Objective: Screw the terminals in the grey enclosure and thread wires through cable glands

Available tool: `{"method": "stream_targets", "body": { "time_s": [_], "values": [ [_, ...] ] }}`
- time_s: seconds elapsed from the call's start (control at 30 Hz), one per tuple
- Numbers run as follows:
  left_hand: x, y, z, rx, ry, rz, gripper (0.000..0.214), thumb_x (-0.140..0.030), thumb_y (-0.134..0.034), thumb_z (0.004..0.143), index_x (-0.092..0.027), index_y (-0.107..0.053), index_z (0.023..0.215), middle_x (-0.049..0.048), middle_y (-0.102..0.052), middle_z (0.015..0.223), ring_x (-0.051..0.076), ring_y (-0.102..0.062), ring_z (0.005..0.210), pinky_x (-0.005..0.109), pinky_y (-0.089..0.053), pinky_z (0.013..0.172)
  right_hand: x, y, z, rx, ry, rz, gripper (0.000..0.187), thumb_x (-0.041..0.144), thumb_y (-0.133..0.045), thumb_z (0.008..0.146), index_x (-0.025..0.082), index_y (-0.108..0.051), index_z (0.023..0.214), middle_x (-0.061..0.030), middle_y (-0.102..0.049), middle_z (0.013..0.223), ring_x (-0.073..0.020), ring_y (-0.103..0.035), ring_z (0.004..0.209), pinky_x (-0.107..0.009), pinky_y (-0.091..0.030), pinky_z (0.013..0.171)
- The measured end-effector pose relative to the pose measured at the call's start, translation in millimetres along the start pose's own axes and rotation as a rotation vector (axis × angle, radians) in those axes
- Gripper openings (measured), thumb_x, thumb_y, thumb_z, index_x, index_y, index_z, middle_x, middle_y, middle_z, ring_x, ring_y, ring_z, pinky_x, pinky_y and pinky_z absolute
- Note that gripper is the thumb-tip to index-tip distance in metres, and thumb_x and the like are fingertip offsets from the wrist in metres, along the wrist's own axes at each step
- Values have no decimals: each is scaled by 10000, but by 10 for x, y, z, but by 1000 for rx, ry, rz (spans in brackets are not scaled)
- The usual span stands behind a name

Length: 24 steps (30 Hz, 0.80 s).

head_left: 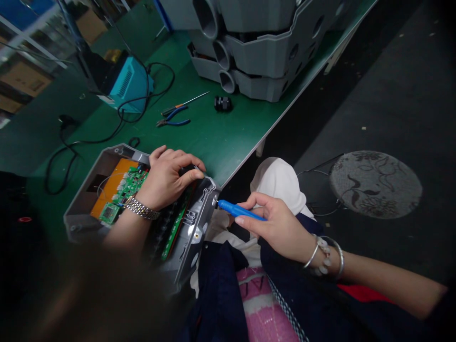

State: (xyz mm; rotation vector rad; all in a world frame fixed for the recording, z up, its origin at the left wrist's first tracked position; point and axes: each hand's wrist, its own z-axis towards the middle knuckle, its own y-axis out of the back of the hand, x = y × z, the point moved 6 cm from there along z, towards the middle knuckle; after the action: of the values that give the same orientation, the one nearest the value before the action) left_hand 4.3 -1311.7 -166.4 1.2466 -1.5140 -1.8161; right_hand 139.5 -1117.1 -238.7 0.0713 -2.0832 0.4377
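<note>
From where I stand, the open grey case (pixel 204 216) is at the left, at the near edge of the green table (pixel 210 137), its right end reaching toward the person's lap. I'd judge it stiff, not very heavy, and a little slick along the smooth walls. The green circuit board (pixel 124 190) and the long green strip (pixel 174 232) inside look like the fragile parts, so the outer walls and rim seem the safest hold.

Beyond it stands a blue-green box (pixel 130 85) with a black cord. The left hand (pixel 169 178) lies across the case, fingers partly curled over the far wall and thumb near the corner, holding it there; whether a small part is pinched too, I can't tell.

Past that hand lie the pliers (pixel 174 117), an orange-handled screwdriver (pixel 178 106) and a black fitting (pixel 223 104), with stacked grey cases (pixel 260 52) behind. Next comes the blue tool (pixel 240 210), slim and light-looking, its thin tip at the case's right wall. The right hand (pixel 274 221) is closed round its back end, thumb and fingers pinching. Far right, on the floor, is a round stool (pixel 375 185).
</note>
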Motion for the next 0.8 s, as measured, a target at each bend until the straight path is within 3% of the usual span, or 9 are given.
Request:
{"method": "stream_targets", "body": {
  "time_s": [0.17,0.3,0.43,0.6,0.7,0.8],
  "values": [
    [-4,-2,1,2,9,-9,412,-670,-514,945,-322,-734,967,2,-724,979,232,-616,1050,524,-145,1205,54,45,-45,-7,241,-437,205,385,-691,935,211,-628,1023,-40,-721,1075,-165,-667,902,-273,-477,759],
    [-4,-7,1,6,7,-10,411,-668,-521,944,-319,-735,975,3,-720,968,232,-618,1038,527,-141,1200,166,80,-33,60,461,-884,177,373,-592,995,215,-631,1063,-30,-719,992,-163,-664,827,-279,-416,710],
    [0,-14,-1,5,-5,-4,428,-676,-508,949,-314,-734,982,4,-715,962,228,-617,1027,530,-136,1195,247,119,25,90,621,-1189,223,380,-529,1028,215,-653,1113,-31,-694,894,-146,-615,735,-289,-306,621],
    [0,-13,-8,-5,-14,-5,463,-706,-490,944,-313,-733,983,8,-710,953,230,-613,1044,527,-140,1195,324,140,66,19,813,-1527,305,356,-518,1021,259,-653,1277,-38,-640,806,-123,-462,607,-334,-135,570],
    [7,-11,-7,1,-16,0,460,-702,-488,947,-316,-734,991,12,-711,966,230,-610,1056,525,-137,1199,395,126,66,-10,898,-1613,314,374,-494,1034,288,-677,1274,-49,-597,772,-117,-339,574,-352,-90,579],
    [29,-2,8,-5,-5,8,435,-683,-505,948,-315,-734,989,9,-709,953,234,-616,1049,534,-140,1193,528,143,75,-51,866,-1543,324,376,-428,1067,311,-736,1142,-57,-564,741,-123,-247,581,-361,-83,590]
  ]
}}
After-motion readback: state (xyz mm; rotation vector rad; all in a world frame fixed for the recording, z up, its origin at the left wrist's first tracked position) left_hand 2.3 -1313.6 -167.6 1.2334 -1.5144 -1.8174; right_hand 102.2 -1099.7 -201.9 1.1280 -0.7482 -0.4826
